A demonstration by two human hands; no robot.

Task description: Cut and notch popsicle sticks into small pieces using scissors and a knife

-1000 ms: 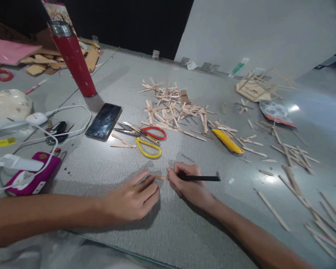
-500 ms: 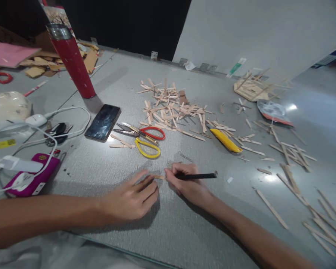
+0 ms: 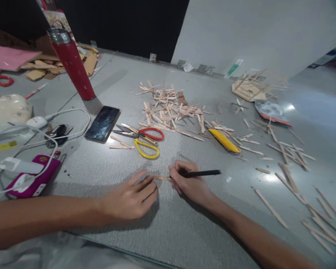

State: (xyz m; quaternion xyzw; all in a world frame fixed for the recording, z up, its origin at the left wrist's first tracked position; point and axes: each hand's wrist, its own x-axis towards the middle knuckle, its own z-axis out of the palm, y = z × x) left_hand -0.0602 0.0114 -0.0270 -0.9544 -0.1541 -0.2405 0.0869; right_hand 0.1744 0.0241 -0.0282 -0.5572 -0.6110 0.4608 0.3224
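Toward the surface's (image 3: 182, 231) front edge, right hand (image 3: 189, 182) grasps tool (image 3: 204, 173); left hand (image 3: 131, 197) touches stick (image 3: 160, 178), its grip indeterminate. Insufficient finger pressure could let stick slip.

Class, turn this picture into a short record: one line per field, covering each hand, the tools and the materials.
Left hand: fingertips at the left end of a small wooden piece
Right hand: holding a black pen-like tool near the piece's other end; tool tip hidden
Tools lying by: scissors with one red and one yellow handle; yellow cutter
Materials: loose heap of wooden sticks, beyond the hands
Left side: phone; red flask standing behind it
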